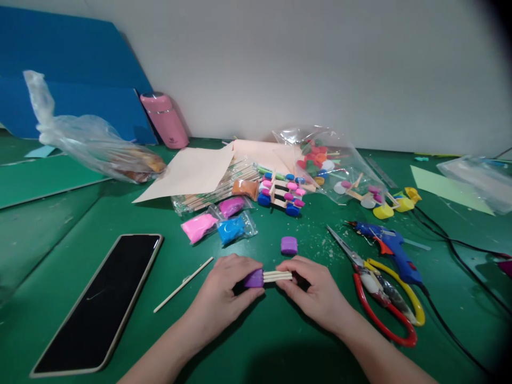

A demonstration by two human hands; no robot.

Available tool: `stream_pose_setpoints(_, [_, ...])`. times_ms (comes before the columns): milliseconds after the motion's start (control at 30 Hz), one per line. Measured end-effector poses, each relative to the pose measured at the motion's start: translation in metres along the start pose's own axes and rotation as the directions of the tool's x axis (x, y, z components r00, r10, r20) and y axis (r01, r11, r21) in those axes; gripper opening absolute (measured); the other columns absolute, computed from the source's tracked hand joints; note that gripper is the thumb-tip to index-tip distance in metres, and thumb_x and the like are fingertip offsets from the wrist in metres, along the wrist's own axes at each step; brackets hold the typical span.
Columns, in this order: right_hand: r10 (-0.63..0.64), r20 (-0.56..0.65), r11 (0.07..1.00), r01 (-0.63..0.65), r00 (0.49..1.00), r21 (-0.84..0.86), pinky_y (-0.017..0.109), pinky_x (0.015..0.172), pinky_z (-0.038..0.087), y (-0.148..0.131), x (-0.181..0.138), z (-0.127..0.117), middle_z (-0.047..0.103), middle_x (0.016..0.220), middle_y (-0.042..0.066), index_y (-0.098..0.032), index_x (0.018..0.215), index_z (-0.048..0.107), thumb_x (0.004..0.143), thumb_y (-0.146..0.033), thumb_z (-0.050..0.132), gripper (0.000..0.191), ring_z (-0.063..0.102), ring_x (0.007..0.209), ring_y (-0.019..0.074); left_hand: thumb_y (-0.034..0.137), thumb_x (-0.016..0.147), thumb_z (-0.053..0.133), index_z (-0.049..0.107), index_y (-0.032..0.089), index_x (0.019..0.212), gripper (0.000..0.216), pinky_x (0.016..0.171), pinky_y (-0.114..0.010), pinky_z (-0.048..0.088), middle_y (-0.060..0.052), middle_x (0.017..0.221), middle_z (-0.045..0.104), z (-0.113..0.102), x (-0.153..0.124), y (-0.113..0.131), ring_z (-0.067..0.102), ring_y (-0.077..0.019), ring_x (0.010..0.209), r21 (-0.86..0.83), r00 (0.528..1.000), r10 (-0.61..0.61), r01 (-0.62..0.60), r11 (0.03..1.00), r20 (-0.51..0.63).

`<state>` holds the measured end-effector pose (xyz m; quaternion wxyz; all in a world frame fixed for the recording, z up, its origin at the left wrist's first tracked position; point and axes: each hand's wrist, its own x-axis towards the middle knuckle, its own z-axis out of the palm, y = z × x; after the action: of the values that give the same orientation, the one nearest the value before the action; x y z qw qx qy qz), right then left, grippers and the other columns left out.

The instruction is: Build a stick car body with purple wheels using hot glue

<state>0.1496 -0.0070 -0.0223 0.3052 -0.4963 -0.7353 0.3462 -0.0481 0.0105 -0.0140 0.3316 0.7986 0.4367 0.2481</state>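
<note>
My left hand (226,282) grips a purple block (253,278), possibly a bottle cap or clay, between thumb and fingers. Short wooden sticks (274,276) stick out of its right side. The fingers of my right hand (316,290) are closed around the free ends of those sticks. Just beyond the hands lies a second purple piece (289,245). A single wooden stick (183,285) rests on the green table to the left of my left hand.
A phone (98,304) lies at left. Pliers or scissors (384,293) and a blue glue gun (390,248) with its cord lie at right. Behind are clay packets (232,229), a small stick model (282,193), a clear bag (332,160), paper (188,170) and a pink bottle (166,120).
</note>
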Motion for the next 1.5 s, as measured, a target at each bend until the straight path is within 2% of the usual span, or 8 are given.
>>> stream_pose_setpoints(300, [-0.022, -0.003, 1.0, 0.022, 1.0, -0.008, 0.023, 0.058, 0.039, 0.0005, 0.0004, -0.0002, 0.058, 0.076, 0.001, -0.02, 0.091, 0.061, 0.082, -0.02, 0.055, 0.011, 0.053, 0.066, 0.0134, 0.02, 0.072, 0.063, 0.061, 0.019, 0.091, 0.019, 0.073, -0.035, 0.039, -0.003, 0.084, 0.066, 0.0005, 0.0006, 0.0014, 0.055, -0.02, 0.079, 0.01, 1.0, -0.013, 0.013, 1.0, 0.006])
stream_pose_setpoints(467, [-0.056, 0.007, 0.998, 0.056, 0.998, -0.019, 0.026, 0.067, 0.041, 0.0, 0.0004, -0.0003, 0.058, 0.084, 0.004, -0.019, 0.092, 0.061, 0.083, -0.021, 0.053, 0.013, 0.054, 0.078, 0.0159, 0.017, 0.071, 0.062, 0.06, 0.018, 0.089, 0.018, 0.072, -0.034, 0.041, -0.003, 0.082, 0.064, -0.0005, 0.0015, 0.0019, 0.054, -0.0194, 0.079, -0.01, 0.999, -0.038, 0.039, 0.999, 0.015])
stream_pose_setpoints(633, [-0.078, -0.021, 0.992, 0.076, 0.997, -0.1, 0.03, 0.074, 0.041, 0.0033, 0.0002, 0.0008, 0.056, 0.087, 0.005, -0.019, 0.093, 0.062, 0.081, -0.021, 0.056, 0.014, 0.052, 0.084, 0.0187, 0.016, 0.071, 0.061, 0.06, 0.019, 0.089, 0.018, 0.076, -0.034, 0.042, -0.004, 0.086, 0.061, 0.0012, 0.0002, 0.0008, 0.054, -0.0193, 0.083, -0.012, 0.999, -0.044, 0.045, 0.999, 0.014])
stream_pose_setpoints(933, [-0.074, -0.018, 0.991, 0.072, 0.997, -0.113, 0.031, 0.074, 0.042, 0.0025, 0.0, 0.0006, 0.056, 0.088, 0.005, -0.02, 0.091, 0.062, 0.081, -0.021, 0.055, 0.012, 0.052, 0.084, 0.0188, 0.02, 0.073, 0.059, 0.061, 0.02, 0.092, 0.019, 0.074, -0.036, 0.044, -0.005, 0.089, 0.059, 0.003, -0.0005, 0.0012, 0.055, -0.0208, 0.082, 0.131, 0.999, -0.033, 0.032, 0.991, 0.007])
stream_pose_setpoints(1500, [-0.088, -0.014, 0.986, 0.085, 0.996, -0.143, 0.031, 0.074, 0.041, 0.0022, -0.0002, -0.0024, 0.057, 0.087, 0.005, -0.02, 0.091, 0.062, 0.082, -0.023, 0.054, 0.012, 0.052, 0.083, 0.0191, 0.023, 0.074, 0.06, 0.062, 0.02, 0.095, 0.022, 0.076, -0.035, 0.045, -0.007, 0.093, 0.059, 0.0062, -0.0008, -0.0041, 0.056, -0.0209, 0.085, 0.144, 1.0, -0.016, 0.016, 0.99, -0.006])
